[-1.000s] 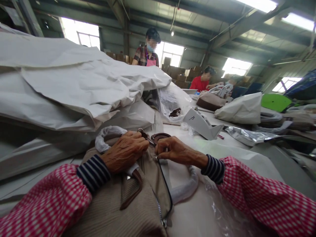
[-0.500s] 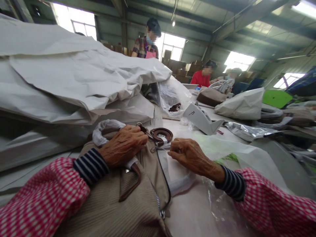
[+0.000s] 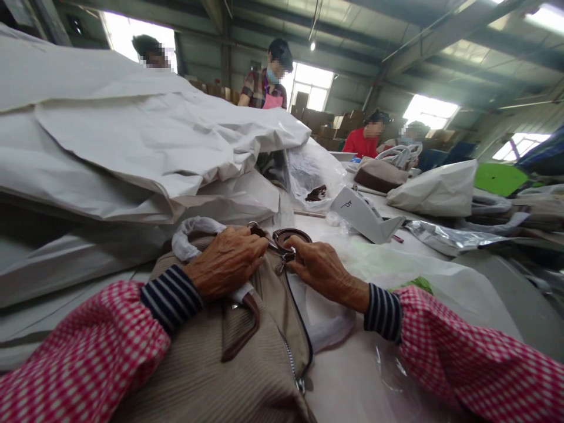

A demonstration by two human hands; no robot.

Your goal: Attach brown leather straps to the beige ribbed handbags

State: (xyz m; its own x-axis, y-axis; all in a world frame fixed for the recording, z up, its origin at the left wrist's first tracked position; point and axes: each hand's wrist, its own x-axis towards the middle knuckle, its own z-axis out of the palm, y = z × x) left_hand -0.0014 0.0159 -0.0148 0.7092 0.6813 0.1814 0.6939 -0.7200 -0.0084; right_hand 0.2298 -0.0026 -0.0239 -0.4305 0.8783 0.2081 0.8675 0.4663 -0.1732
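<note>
A tan corduroy bag with a silver zipper and brown trim lies in front of me. My left hand is closed over its top edge near a metal ring, beside a handle wrapped in white. At the bag's far right corner, my right hand has thumb and forefinger pinched at the near edge of a coiled brown strap. A zipper pull hangs just left of those fingertips. What exactly the left fingers grip is hidden.
Large white sheets are heaped at the left. A white tape dispenser stands beyond my right hand. Clear plastic covers the table at right, with wrapped bags behind. Several people work in the background.
My right hand has moved left and slightly up, from beside the coiled strap to its edge. My left hand stays on the bag. The view has shifted a little, and another person's head shows at left.
</note>
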